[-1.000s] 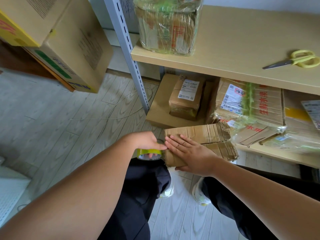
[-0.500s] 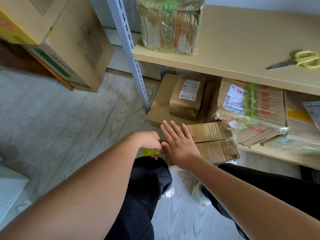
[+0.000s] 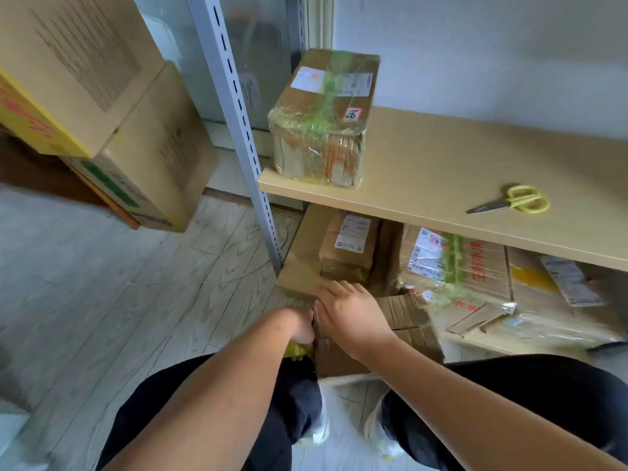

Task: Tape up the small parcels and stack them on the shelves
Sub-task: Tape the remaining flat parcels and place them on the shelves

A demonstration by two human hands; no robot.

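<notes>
The right hand (image 3: 353,314) is laid over the left end of a small cardboard parcel (image 3: 404,329), its fingers curled down over that edge so that the parcel is gripped; the parcel is held in front of the knees, its creased flaps showing just right of the wrist. The left hand (image 3: 302,329) is pressed against the same end, touching the right hand; a yellow tape roll (image 3: 297,351) is glimpsed beneath it, and the fingers appear closed on the roll, though most of them are hidden. Just beyond the hands a flat carton (image 3: 299,263) and a labelled box (image 3: 350,246) are seen on the lower shelf; right of the hands, plastic-wrapped cartons (image 3: 458,266) are stacked on that shelf. Above the hands a wrapped parcel with green tape (image 3: 323,120) is set at the left end of the upper shelf (image 3: 441,164); yellow-handled scissors (image 3: 513,200) are laid well to its right. Far left of the hands, large cartons (image 3: 102,107) are stacked; a grey upright (image 3: 238,124) is seen between them and the shelf.
</notes>
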